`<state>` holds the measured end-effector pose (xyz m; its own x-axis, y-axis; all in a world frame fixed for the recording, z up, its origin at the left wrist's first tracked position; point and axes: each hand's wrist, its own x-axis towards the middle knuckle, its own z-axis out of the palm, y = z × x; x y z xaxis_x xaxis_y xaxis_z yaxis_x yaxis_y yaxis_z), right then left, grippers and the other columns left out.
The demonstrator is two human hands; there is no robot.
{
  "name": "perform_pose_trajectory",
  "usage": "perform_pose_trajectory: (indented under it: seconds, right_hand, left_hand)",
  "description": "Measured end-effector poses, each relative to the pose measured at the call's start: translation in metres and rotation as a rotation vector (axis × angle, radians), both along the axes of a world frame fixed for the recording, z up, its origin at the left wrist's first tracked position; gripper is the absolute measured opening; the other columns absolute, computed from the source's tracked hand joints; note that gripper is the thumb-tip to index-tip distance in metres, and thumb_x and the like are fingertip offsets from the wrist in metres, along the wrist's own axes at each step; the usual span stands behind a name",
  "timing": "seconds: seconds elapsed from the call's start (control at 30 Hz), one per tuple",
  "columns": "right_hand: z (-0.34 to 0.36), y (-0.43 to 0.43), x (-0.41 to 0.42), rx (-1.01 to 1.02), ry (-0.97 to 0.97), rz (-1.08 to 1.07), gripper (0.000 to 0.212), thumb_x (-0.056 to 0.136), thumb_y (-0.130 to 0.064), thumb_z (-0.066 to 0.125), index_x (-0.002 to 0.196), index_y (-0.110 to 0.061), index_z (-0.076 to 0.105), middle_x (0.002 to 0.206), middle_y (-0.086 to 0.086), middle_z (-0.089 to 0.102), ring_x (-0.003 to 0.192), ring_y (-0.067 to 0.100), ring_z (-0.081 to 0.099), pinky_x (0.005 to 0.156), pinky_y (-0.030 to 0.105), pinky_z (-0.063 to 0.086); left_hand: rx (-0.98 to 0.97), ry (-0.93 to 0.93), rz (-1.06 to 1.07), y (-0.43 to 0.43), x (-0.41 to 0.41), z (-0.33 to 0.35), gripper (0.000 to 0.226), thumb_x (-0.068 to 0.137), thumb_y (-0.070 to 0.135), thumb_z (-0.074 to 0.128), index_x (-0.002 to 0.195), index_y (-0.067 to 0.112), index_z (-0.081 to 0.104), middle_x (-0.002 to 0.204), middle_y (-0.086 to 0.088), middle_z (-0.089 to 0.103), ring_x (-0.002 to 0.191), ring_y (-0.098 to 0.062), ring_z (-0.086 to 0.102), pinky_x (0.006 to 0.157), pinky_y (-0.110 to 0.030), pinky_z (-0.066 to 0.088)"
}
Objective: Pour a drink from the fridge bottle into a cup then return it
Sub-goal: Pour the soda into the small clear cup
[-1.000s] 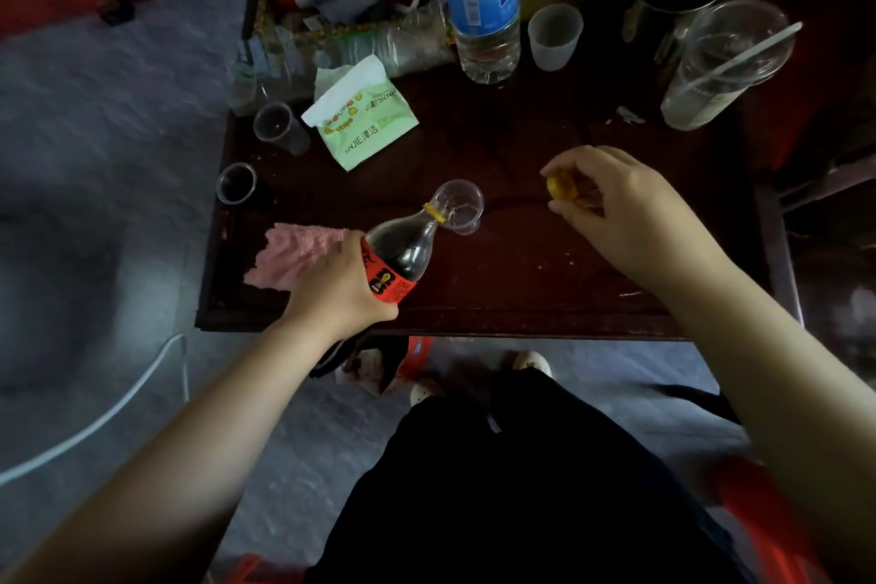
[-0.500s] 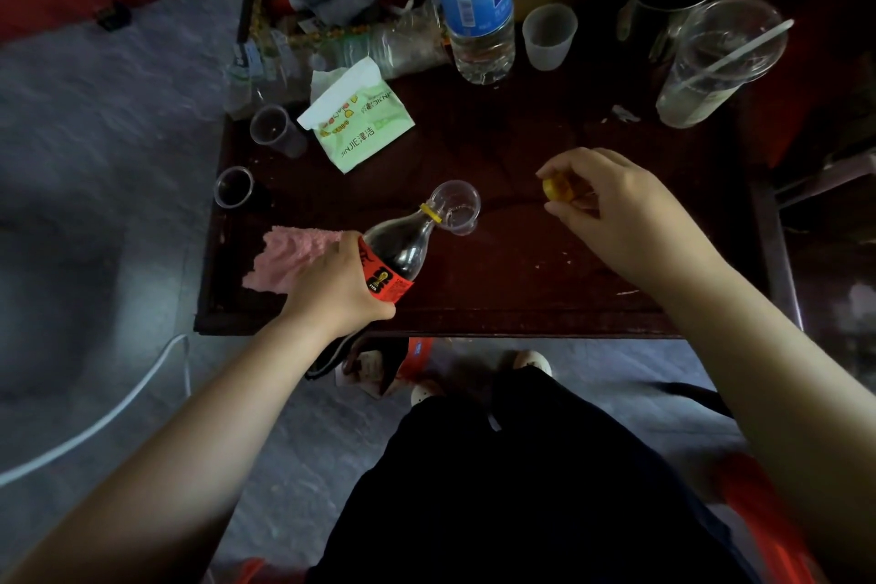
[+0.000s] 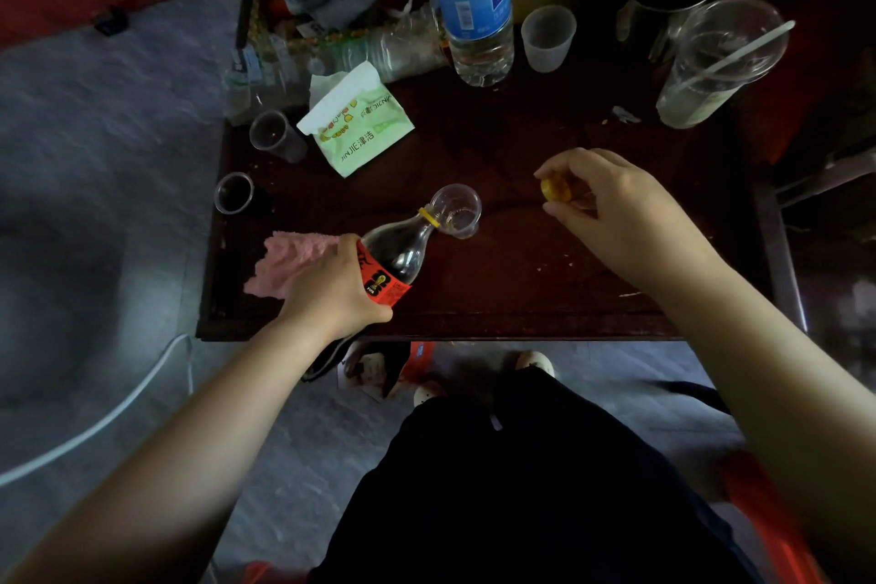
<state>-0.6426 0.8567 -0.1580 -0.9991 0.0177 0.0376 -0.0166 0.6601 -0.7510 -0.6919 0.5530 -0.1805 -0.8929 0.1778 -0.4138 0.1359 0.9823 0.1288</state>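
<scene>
Pink cloth (image 3: 284, 261) is seen at the left of the counter (image 3: 521, 289), partly covered by the left hand (image 3: 332, 294), whose fingers are wrapped round the red label of the bottle (image 3: 400, 247). The bottle is held tilted above the counter. Its long axis runs from that hand at the lower left up and to the right, and its open mouth sits at the near-left rim of the cup (image 3: 460, 211). The cup stands upright on the counter, just past the neck. Further right, and well apart from the mouth, the yellow cap (image 3: 555, 190) is pinched between the thumb and fingers of the right hand (image 3: 621, 218), which is held above the counter. Capping is therefore judged to turn on one relation: the mouth points up and to the right, towards the cap, so the neck would have to be raised upright before the cap could be set down on it, and the right hand is the nearer for that. The base of the bottle is hidden behind the left hand. No stream can be made out at the mouth. The level in the clear cup is hard to read against the dark wood. The fridge is not in view.
</scene>
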Motion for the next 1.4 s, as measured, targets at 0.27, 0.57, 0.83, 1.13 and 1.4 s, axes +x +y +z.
perform_pose_trajectory:
  seconds: [0.27, 0.57, 0.83, 1.13, 1.4]
  right_hand:
    - [-0.002, 0.0, -0.001, -0.002, 0.002, 0.006, 0.029, 0.085, -0.021, 0.067, 0.112, -0.026, 0.058, 0.1, -0.012, 0.053, 0.082, 0.008, 0.058, 0.074, 0.026, 0.053]
    - [-0.002, 0.0, -0.002, -0.023, 0.005, 0.004, 0.029, 0.085, -0.019, 0.067, 0.112, -0.025, 0.059, 0.099, -0.012, 0.053, 0.081, 0.009, 0.058, 0.073, 0.025, 0.052]
    - [-0.004, 0.0, -0.003, -0.016, 0.003, 0.006, 0.029, 0.085, -0.02, 0.067, 0.112, -0.027, 0.058, 0.099, -0.013, 0.052, 0.08, 0.008, 0.057, 0.07, 0.018, 0.049]
    - [-0.006, -0.002, -0.003, -0.016, 0.0, 0.007, 0.029, 0.085, -0.021, 0.067, 0.111, -0.027, 0.058, 0.1, -0.01, 0.055, 0.081, 0.009, 0.059, 0.074, 0.03, 0.054]
    - [-0.004, -0.005, -0.002, -0.013, -0.014, 0.013, 0.028, 0.085, -0.02, 0.066, 0.112, -0.026, 0.058, 0.1, -0.009, 0.055, 0.082, 0.01, 0.058, 0.074, 0.03, 0.053]
  left_hand:
    - [-0.006, -0.023, -0.011, 0.003, -0.004, -0.001, 0.079, 0.057, 0.037, 0.082, 0.121, 0.016, 0.043, 0.104, 0.001, 0.059, 0.083, -0.019, 0.061, 0.066, -0.035, 0.053]
    - [-0.006, -0.033, -0.004, 0.003, -0.005, 0.0, 0.077, 0.057, 0.037, 0.081, 0.12, 0.016, 0.042, 0.104, 0.001, 0.058, 0.083, -0.019, 0.061, 0.068, -0.037, 0.055]
    - [0.001, -0.017, 0.014, 0.001, -0.005, -0.003, 0.08, 0.057, 0.039, 0.082, 0.122, 0.016, 0.042, 0.106, 0.002, 0.058, 0.085, -0.017, 0.06, 0.067, -0.033, 0.051]
    - [-0.014, -0.02, 0.034, -0.006, -0.007, -0.005, 0.077, 0.056, 0.038, 0.082, 0.119, 0.015, 0.044, 0.103, 0.0, 0.059, 0.083, -0.019, 0.06, 0.064, -0.031, 0.045]
    - [-0.016, -0.009, 0.02, -0.009, -0.005, -0.006, 0.079, 0.056, 0.04, 0.082, 0.122, 0.015, 0.044, 0.105, 0.001, 0.06, 0.088, -0.019, 0.06, 0.07, -0.035, 0.05]
